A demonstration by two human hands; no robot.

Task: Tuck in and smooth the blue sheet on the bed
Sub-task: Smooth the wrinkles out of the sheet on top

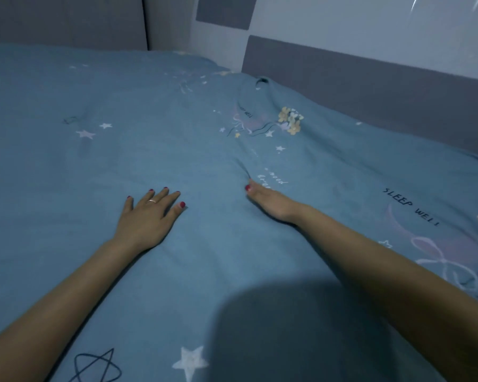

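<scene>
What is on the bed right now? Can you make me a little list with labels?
sheet: blue sheet with stars, flowers and the words SLEEP WELL, spread over the bed
left hand: left hand lies flat on the sheet, fingers spread, a ring on one finger
right hand: right hand edge-on against a fold, fingers pushing into the cloth
wrinkles: a ridge runs from the right hand toward the far edge
behind the bed: grey padded panels

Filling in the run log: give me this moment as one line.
left hand: flat on blue sheet | right hand: edge-on, pushing ridge | wrinkles remain toward grey bed frame
</scene>
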